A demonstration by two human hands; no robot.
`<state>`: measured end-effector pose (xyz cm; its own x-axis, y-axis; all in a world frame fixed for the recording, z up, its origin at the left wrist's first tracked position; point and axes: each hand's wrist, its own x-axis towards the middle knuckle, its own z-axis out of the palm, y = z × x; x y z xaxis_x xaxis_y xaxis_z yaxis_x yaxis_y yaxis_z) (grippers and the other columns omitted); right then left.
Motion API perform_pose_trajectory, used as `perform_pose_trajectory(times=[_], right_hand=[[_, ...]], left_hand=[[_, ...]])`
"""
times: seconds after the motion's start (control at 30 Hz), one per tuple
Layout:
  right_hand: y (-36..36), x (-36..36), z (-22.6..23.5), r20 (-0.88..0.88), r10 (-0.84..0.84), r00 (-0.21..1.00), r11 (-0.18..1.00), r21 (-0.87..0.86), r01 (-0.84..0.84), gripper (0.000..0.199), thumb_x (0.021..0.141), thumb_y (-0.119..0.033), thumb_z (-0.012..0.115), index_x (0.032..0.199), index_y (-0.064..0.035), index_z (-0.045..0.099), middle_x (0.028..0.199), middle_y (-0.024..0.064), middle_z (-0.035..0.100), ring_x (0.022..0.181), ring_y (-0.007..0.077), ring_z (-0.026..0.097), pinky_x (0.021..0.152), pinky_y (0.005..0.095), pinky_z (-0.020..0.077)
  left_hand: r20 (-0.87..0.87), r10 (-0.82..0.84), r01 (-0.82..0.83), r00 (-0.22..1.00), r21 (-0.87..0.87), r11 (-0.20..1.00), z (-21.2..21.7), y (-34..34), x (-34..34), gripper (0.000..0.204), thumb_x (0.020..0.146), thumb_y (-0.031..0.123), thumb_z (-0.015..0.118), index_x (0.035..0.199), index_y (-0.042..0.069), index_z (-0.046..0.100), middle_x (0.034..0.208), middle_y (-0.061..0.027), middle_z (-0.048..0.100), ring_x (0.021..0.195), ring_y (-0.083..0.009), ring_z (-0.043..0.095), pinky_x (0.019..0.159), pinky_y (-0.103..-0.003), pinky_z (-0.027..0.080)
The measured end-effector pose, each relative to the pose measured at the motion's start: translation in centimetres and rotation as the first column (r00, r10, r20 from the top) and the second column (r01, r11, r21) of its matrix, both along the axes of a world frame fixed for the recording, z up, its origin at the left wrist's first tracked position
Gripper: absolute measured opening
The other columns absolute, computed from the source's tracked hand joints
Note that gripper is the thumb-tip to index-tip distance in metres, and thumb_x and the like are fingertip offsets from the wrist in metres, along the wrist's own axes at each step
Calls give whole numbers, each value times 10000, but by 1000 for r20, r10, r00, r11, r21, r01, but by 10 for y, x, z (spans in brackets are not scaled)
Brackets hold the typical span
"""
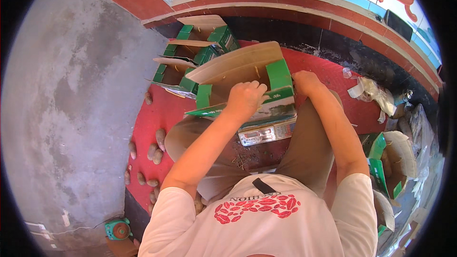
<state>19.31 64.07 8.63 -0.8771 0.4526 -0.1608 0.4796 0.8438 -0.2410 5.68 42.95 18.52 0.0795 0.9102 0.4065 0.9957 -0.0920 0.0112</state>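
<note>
Hands are gripping a green-and-brown cardboard box sitting on a digital scale between the knees, left hand clutching its front flap, right hand curling around its side.

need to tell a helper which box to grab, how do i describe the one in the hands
Start at the red mat below the tiled wall. On the weighing scale between the knees sits the green and brown carton, both hands on it. Unlike the empty cartons stacked behind, it sits on the scale.
</note>
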Motion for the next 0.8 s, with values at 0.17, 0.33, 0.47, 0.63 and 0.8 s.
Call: perform_pose_trajectory(times=[0.17, 0.33, 0.47, 0.63, 0.8], right_hand=[[-8, 4, 22, 29, -48, 998, 999, 21, 47, 242, 824, -240, 556, 971, -79, 660, 904, 185, 677, 886, 357, 650, 774, 462, 517], [-2, 4, 21, -235, -132, 963, 990, 12, 139, 246, 894, -272, 515, 988, -88, 647, 887, 191, 669, 864, 373, 642, 750, 478, 507], [0, 11, 24, -289, -121, 950, 990, 30, 135, 244, 904, -272, 505, 999, -93, 641, 921, 203, 663, 866, 384, 639, 745, 486, 507], [-6, 12, 33, -476, -178, 861, 960, 107, 258, 218, 900, -244, 537, 1021, -89, 631, 905, 196, 663, 854, 392, 636, 736, 481, 501], [-29, 22, 77, -537, -207, 818, 939, 126, 321, 222, 897, -207, 543, 1049, -67, 626, 948, 186, 662, 891, 374, 632, 751, 450, 498]], left_hand=[[-16, 198, -197, 980, -173, 965, -4, -35, -18, 314, 673, 268, 764, 906, 109, 626, 777, -81, 602, 757, -285, 607, 678, -404, 458], [-68, 446, -443, 893, -313, 840, -20, -89, -59, 216, 723, 256, 720, 849, 102, 636, 794, -82, 617, 799, -285, 607, 688, -406, 465], [42, 384, -378, 922, -105, 920, -39, -88, -43, 169, 759, 235, 675, 719, 99, 585, 714, -76, 579, 746, -290, 591, 669, -432, 475], [116, 389, -389, 914, -16, 921, -51, -93, -40, 168, 744, 229, 689, 753, 101, 581, 739, -61, 569, 752, -273, 576, 686, -418, 457], [242, 349, -384, 905, 118, 916, -27, -106, -23, 311, 708, 174, 735, 983, 90, 615, 960, -66, 612, 953, -268, 561, 886, -431, 404]])
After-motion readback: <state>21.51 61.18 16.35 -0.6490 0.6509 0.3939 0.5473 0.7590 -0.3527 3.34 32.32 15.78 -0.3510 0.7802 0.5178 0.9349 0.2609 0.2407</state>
